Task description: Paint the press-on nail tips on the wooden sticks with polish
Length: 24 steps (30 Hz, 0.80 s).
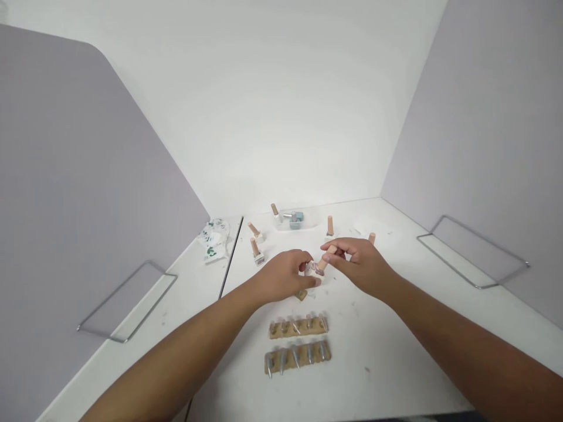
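Observation:
My left hand (289, 274) grips the body of a nail polish bottle (313, 270), its thumb along the near side. The fingers of my right hand (354, 261) pinch the bottle's peach cap, which tilts up to the right. Whether the cap is loose on the neck I cannot tell. Below my hands lie two brown strips of artificial nails: the farther strip (299, 326) holds clear tips, and the nearer strip (298, 357) holds silvery grey ones. A small brownish piece (301, 295) shows just under my left hand, partly covered.
Other polish bottles stand around: one at the left (257, 252), one behind it (255, 232), one at the back (329, 227). Another cap (372, 238) shows behind my right hand. A clear tray (308, 220) holds small items. A patterned packet (215, 239) lies left; wire frames (132, 302) flank the table.

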Available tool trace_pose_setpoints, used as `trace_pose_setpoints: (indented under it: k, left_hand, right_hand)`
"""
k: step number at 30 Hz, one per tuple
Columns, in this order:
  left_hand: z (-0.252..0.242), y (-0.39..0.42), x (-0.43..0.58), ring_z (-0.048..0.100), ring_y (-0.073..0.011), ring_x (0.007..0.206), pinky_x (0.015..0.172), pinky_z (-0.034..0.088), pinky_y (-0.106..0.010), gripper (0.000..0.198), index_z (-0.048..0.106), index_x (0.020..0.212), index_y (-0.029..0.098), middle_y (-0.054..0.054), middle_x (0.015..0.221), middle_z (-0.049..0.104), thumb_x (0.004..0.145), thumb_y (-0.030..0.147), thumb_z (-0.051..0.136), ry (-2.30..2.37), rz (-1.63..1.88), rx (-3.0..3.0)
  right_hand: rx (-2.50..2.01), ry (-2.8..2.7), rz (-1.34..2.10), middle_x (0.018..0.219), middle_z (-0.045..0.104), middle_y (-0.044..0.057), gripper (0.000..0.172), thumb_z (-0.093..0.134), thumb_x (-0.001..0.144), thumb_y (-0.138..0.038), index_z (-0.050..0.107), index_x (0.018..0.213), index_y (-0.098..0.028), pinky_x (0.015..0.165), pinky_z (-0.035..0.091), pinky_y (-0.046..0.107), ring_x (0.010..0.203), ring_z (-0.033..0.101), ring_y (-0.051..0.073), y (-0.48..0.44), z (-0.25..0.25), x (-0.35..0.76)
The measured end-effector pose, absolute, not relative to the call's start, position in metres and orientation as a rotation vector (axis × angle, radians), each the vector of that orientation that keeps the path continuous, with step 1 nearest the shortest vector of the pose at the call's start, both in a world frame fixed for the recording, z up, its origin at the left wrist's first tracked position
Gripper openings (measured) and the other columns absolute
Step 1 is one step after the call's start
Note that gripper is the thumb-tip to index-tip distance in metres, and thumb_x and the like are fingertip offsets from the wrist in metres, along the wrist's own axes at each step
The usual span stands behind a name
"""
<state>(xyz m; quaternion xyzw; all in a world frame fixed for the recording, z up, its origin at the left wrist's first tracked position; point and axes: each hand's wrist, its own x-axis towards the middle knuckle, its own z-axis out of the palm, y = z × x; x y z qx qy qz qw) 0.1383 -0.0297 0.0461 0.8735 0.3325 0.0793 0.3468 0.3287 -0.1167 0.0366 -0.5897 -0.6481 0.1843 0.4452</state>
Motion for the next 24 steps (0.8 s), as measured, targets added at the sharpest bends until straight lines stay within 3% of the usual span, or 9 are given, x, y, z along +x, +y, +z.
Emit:
trace_pose_setpoints:
  k: [3, 6, 9, 15, 18, 24]
  left_hand:
    - [0.034, -0.022, 0.157, 0.057, -0.0156, 0.068, 0.060, 0.044, -0.028, 0.026, 0.063, 0.084, 0.018, 0.002, 0.078, 0.059, 0.081, 0.042, 0.070, 0.854, 0.027, 2.296]
    - [0.026, -0.015, 0.169, 0.065, -0.0191, 0.089, 0.078, 0.057, -0.036, 0.029, 0.063, 0.108, 0.015, -0.005, 0.103, 0.066, 0.092, 0.039, 0.063, 0.850, -0.141, 2.312]
    - [0.023, -0.009, 0.178, 0.064, -0.0233, 0.107, 0.090, 0.058, -0.044, 0.034, 0.059, 0.123, 0.015, -0.010, 0.124, 0.062, 0.095, 0.036, 0.059, 0.868, -0.249, 2.321]
    - [0.017, 0.003, 0.186, 0.064, -0.0238, 0.108, 0.091, 0.057, -0.044, 0.035, 0.059, 0.123, 0.016, -0.010, 0.125, 0.062, 0.095, 0.036, 0.060, 0.936, -0.309, 2.346]
    - [0.015, 0.007, 0.188, 0.064, -0.0236, 0.108, 0.091, 0.057, -0.044, 0.034, 0.059, 0.123, 0.016, -0.010, 0.125, 0.062, 0.095, 0.035, 0.059, 0.972, -0.317, 2.340]
    - [0.020, 0.009, 0.194, 0.063, -0.0232, 0.108, 0.092, 0.057, -0.045, 0.034, 0.058, 0.124, 0.016, -0.011, 0.126, 0.061, 0.096, 0.035, 0.058, 1.031, -0.261, 2.271]
  right_hand:
    - [-1.514, -1.577, 0.497, 0.062, 0.062, -0.001, 0.025, 0.056, 0.088, -0.038, 0.068, 0.075, -0.020, 0.060, 0.045, 0.030, 0.057, 0.053, 0.014, -0.108, 0.017, 0.342]
    - [-1.524, -1.582, 0.530, 0.065, 0.062, 0.000, 0.027, 0.055, 0.088, -0.041, 0.067, 0.075, -0.020, 0.063, 0.044, 0.029, 0.064, 0.057, 0.016, -0.101, 0.002, 0.346]
    - [-1.548, -1.594, 0.546, 0.061, 0.057, -0.002, 0.028, 0.054, 0.088, -0.043, 0.065, 0.075, -0.020, 0.061, 0.041, 0.027, 0.060, 0.053, 0.014, -0.095, -0.005, 0.346]
    - [-1.658, -1.584, 0.525, 0.056, 0.050, -0.004, 0.023, 0.055, 0.086, -0.040, 0.063, 0.076, -0.021, 0.054, 0.033, 0.026, 0.054, 0.046, 0.012, -0.086, -0.012, 0.344]
    - [-1.693, -1.564, 0.493, 0.058, 0.050, -0.005, 0.023, 0.058, 0.085, -0.042, 0.068, 0.092, -0.022, 0.053, 0.033, 0.026, 0.053, 0.046, 0.012, -0.085, -0.014, 0.346]
    - [-1.670, -1.544, 0.406, 0.059, 0.046, -0.008, 0.051, 0.057, 0.088, -0.050, 0.056, 0.129, -0.019, 0.058, 0.041, 0.029, 0.050, 0.047, 0.011, -0.099, -0.014, 0.350]
